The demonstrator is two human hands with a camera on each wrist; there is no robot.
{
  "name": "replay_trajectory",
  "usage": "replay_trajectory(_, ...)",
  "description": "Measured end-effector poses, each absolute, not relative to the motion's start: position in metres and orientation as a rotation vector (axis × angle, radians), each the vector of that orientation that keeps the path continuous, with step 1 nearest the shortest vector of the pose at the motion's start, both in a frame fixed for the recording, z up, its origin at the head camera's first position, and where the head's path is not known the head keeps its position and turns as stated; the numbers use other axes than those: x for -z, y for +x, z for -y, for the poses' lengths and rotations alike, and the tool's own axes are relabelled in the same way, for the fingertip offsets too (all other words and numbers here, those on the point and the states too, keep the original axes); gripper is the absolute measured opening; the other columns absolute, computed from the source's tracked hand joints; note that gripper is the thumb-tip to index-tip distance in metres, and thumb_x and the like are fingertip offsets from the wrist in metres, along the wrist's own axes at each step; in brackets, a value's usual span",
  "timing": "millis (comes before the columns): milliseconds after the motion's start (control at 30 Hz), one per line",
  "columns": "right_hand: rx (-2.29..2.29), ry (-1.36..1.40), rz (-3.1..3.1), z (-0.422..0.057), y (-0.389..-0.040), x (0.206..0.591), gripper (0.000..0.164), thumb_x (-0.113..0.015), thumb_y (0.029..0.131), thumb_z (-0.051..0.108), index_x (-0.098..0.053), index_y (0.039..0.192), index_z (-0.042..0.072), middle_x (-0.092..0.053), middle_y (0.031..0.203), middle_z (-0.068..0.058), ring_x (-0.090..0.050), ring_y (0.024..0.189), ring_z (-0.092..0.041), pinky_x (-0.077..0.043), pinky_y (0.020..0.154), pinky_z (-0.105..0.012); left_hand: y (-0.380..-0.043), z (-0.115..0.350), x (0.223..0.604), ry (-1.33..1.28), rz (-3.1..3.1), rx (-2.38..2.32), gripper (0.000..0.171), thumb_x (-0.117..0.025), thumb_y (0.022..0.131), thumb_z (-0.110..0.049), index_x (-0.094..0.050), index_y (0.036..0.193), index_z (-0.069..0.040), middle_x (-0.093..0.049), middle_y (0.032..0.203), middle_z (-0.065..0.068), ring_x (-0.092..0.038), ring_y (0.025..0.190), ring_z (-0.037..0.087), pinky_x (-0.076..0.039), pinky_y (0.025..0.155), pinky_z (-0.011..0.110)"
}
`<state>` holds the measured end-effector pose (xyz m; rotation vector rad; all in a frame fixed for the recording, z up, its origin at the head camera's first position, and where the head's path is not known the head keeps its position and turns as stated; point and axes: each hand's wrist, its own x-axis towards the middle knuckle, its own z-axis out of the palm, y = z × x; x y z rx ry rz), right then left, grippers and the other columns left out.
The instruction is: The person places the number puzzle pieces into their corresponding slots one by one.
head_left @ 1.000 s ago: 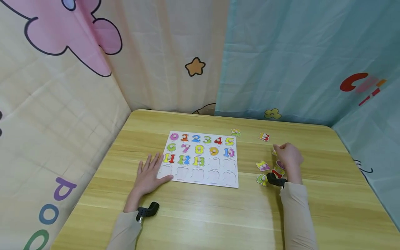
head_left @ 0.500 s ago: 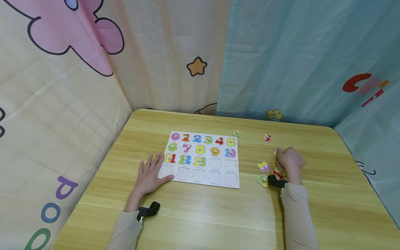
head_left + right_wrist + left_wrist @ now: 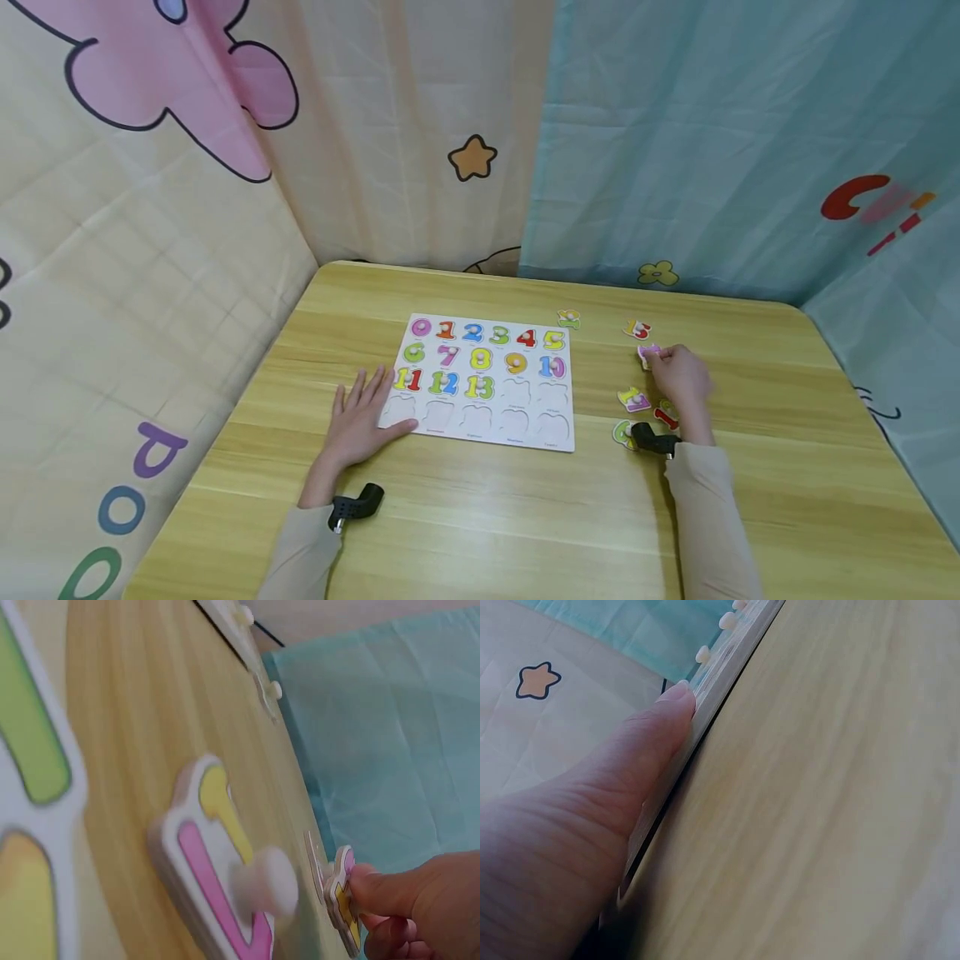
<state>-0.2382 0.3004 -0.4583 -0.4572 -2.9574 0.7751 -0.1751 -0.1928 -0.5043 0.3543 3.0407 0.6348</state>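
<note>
My left hand [image 3: 362,421] lies with straight fingers on the lower-left corner of a white number puzzle board [image 3: 480,437]; in the left wrist view its thumb [image 3: 664,712] is against the board's edge. My right hand [image 3: 681,379] pinches a pink-and-yellow number puzzle piece [image 3: 647,355] between thumb and fingers, to the right of the board. The right wrist view shows this piece tilted up on edge [image 3: 343,900]; its number cannot be read. Knobbed numbers 0 to 13 sit in the board's upper slots, with bare recesses below and to their right.
Loose pieces lie right of the board: a red-and-yellow 15 [image 3: 638,330], a yellow-and-purple piece [image 3: 635,400], a green one [image 3: 622,433] and a red one [image 3: 666,415] partly under my wrist. Another piece [image 3: 569,319] lies by the board's top-right corner. Curtains stand behind the table [image 3: 495,533].
My right hand has moved left, carrying the pink-and-yellow puzzle piece from beside the loose pile toward the 15. My left hand has stayed on the board.
</note>
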Motion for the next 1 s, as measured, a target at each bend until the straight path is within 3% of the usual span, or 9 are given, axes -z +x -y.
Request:
replay_trajectory(267, -0.908, 0.018, 2.946, -0.238, -0.241, 0.457, 0.030, -0.063, 0.091, 0.033, -0.061, 0.093, 0.003, -0.053, 0.069, -0.004, -0.048, 0.059, -0.020, -0.035, 0.052, -0.031, -0.174, 0.193, 0.503, 0.354, -3.051, -0.643, 0.098, -0.051, 0.083, -0.070, -0.016, 0.153, -0.010, -0.010, 0.157, 0.012, 0.002, 0.142, 0.036, 0.010, 0.108, 0.056)
replay_trajectory(600, -0.868, 0.567, 3.098, -0.164, -0.240, 0.463, 0.022, -0.070, 0.086, 0.034, -0.062, 0.081, 0.014, -0.048, 0.062, 0.003, -0.044, 0.055, -0.013, -0.032, 0.050, -0.027, -0.175, 0.192, 0.504, 0.358, -3.043, -0.649, 0.099, -0.050, 0.082, -0.072, -0.015, 0.153, -0.012, -0.010, 0.157, 0.011, 0.003, 0.142, 0.035, 0.012, 0.108, 0.055)
replay_trajectory(1000, -0.960, 0.619, 3.121, -0.145, -0.239, 0.472, 0.020, -0.071, 0.086, 0.032, -0.062, 0.081, 0.014, -0.048, 0.059, 0.004, -0.044, 0.053, -0.013, -0.032, 0.053, -0.028, -0.174, 0.192, 0.503, 0.356, -3.043, -0.658, 0.098, -0.053, 0.083, -0.068, -0.016, 0.153, -0.010, -0.010, 0.157, 0.013, 0.003, 0.142, 0.036, 0.010, 0.108, 0.056)
